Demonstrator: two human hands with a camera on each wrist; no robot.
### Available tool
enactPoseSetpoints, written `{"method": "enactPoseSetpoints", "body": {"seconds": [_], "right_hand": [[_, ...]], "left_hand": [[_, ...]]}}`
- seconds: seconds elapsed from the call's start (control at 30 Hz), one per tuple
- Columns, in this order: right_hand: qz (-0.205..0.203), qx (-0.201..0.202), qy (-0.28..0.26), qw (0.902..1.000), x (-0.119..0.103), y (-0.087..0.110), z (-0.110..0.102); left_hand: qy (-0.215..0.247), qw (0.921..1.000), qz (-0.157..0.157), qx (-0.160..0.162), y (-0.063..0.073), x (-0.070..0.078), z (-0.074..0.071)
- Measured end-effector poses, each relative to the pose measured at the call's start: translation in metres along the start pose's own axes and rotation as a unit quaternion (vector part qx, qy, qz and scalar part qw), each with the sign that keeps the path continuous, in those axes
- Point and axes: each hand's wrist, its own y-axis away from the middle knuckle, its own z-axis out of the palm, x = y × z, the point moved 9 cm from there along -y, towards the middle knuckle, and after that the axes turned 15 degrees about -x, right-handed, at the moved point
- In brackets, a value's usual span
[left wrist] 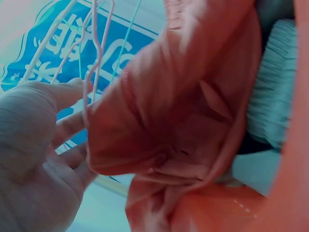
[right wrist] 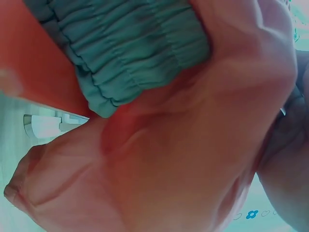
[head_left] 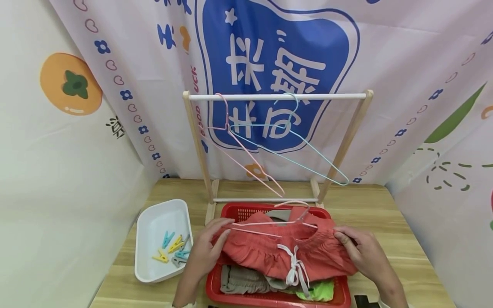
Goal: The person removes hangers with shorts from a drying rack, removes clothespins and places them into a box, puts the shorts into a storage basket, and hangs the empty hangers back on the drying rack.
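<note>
Red drawstring shorts are held spread over a red basket, with a white bow at the front. A pink hanger lies along the waistband, its right end inside the waist opening and its hook upward. My left hand pinches the left end of the hanger and the cloth; the left wrist view shows the thumb against the hanger wire. At the right side of the waistband, my right hand grips the cloth between thumb and fingers. Cloth hides most of that hand in the right wrist view.
A white rack with wooden legs stands behind the basket, carrying a pink hanger and a mint hanger. Left of the basket, a white tub holds several clothes pegs. Grey clothes and a lime green cloth lie in the basket.
</note>
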Motion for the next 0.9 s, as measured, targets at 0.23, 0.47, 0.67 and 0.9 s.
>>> {"method": "enactPoseSetpoints", "body": {"seconds": [0.23, 0.47, 0.67, 0.9], "right_hand": [[-0.009, 0.0, 0.002, 1.0, -0.003, 0.0, 0.0], [-0.005, -0.014, -0.008, 0.9999, -0.006, -0.001, 0.006], [-0.003, -0.01, -0.007, 0.9999, -0.004, -0.001, 0.007], [0.02, 0.009, 0.015, 0.9996, 0.006, 0.005, 0.001]], "left_hand": [[-0.005, 0.9992, -0.019, -0.036, -0.007, 0.004, 0.006], [0.01, 0.9977, -0.035, -0.058, -0.004, 0.004, 0.013], [0.021, 0.9984, -0.045, -0.026, -0.002, 0.004, 0.012], [0.061, 0.9968, -0.047, 0.02, 0.002, -0.002, -0.001]]}}
